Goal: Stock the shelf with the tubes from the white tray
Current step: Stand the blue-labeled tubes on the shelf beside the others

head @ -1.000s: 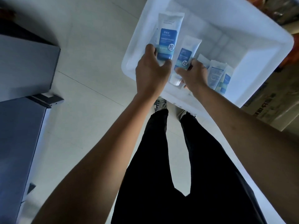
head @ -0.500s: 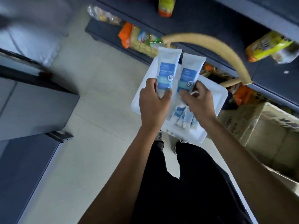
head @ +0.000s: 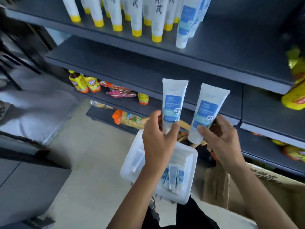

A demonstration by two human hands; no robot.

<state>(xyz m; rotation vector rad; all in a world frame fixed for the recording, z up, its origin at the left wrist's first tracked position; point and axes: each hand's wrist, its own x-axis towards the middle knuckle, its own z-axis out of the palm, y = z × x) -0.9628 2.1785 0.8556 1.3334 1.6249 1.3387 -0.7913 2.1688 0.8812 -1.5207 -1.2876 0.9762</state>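
Note:
My left hand [head: 158, 141] grips a white tube with a blue label [head: 173, 103], held upright cap down. My right hand [head: 221, 139] grips a second, matching tube [head: 206, 111], tilted slightly right. Both tubes are raised in front of the dark grey shelf [head: 148, 66]. Below my hands the white tray [head: 128, 164] sits on the floor with several more blue-label tubes [head: 173, 177] lying in it. On the top shelf board, similar blue-label tubes [head: 186, 25] stand to the right of a row of white tubes with yellow caps [head: 135, 17].
Lower shelves hold snack packets [head: 120, 91] and small bottles [head: 85, 83]. Yellow bags [head: 295, 90] sit on the shelf at the right. A brown cardboard box [head: 247, 192] stands right of the tray. A grey cabinet [head: 24, 182] is on the left.
Both hands have lifted a tube each out of the tray and up to shelf height. My view has swung upward from the tray to the shelves.

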